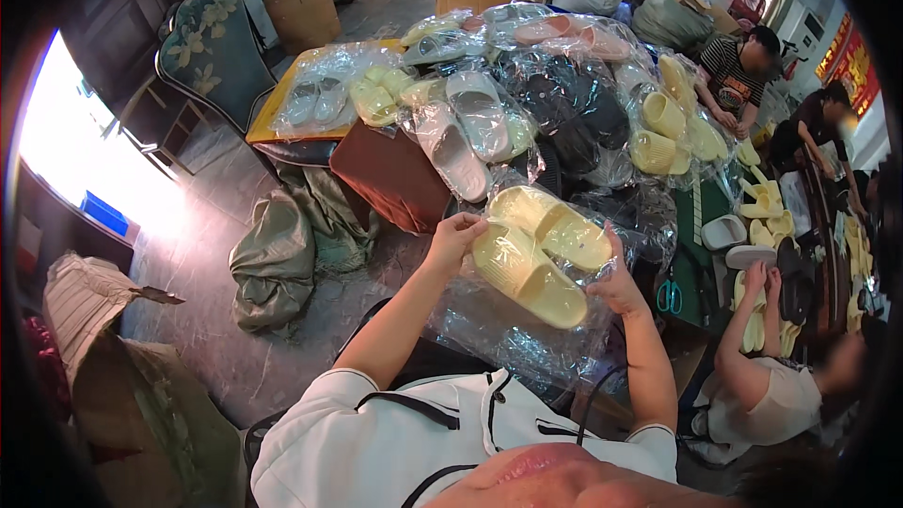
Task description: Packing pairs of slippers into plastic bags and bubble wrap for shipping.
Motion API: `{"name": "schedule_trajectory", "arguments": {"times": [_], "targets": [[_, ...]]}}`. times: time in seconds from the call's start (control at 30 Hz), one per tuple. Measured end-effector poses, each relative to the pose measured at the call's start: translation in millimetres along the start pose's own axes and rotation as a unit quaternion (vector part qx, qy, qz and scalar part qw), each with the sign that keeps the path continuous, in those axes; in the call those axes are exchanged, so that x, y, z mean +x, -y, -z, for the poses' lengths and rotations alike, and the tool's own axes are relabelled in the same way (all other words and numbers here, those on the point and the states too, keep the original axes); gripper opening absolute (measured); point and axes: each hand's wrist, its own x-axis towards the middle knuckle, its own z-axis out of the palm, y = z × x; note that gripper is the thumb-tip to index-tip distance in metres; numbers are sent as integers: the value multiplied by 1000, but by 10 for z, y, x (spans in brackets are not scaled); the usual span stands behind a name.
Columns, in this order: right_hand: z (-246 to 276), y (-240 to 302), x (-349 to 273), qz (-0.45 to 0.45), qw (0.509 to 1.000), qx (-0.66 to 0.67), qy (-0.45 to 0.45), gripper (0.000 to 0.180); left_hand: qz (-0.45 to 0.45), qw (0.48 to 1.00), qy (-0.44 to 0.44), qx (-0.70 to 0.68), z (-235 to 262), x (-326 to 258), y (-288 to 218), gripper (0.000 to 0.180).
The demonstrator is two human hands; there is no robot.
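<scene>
A pair of pale yellow slide slippers (534,277), side by side in a clear plastic bag, is held up in front of me. My left hand (458,243) pinches the bag's left edge with thumb and fingers. On the other side, my right hand (618,280) grips the bag by the slippers' right ends. Below them lies a heap of clear plastic bags (517,346). Just beyond, bagged white slippers (451,149) and bagged black slippers (569,113) are piled on the table.
Teal-handled scissors (669,296) lie right of my right hand. Several people work along the right, one holding a grey slipper (751,257). A brown box (390,174) and a crumpled sack (273,259) stand left. An open carton (141,386) is at lower left.
</scene>
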Motion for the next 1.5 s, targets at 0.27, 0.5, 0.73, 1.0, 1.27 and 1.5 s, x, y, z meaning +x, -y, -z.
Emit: {"name": "schedule_trajectory", "arguments": {"times": [0.27, 0.5, 0.73, 1.0, 1.27, 1.5], "targets": [[-284, 150, -121, 51, 995, -51, -69, 116, -17, 994, -14, -111, -240, -188, 12, 11], [-373, 116, -236, 68, 995, -50, -46, 130, -110, 979, -126, -114, -285, -71, 217, 9], [-282, 29, -310, 18, 969, -237, -73, 100, -69, 978, -131, -144, -206, -24, 271, 5], [395, 540, -727, 8, 995, -17, -97, 75, -83, 982, -170, -17, 449, 85, 8, 9], [1503, 915, -1310, 208, 931, -104, -280, 78, -59, 984, -147, 88, 776, -197, 41, 11], [2697, 1435, -1042, 289, 827, -53, -479, 69, -67, 972, -143, 171, 441, -531, 1, 31]]}}
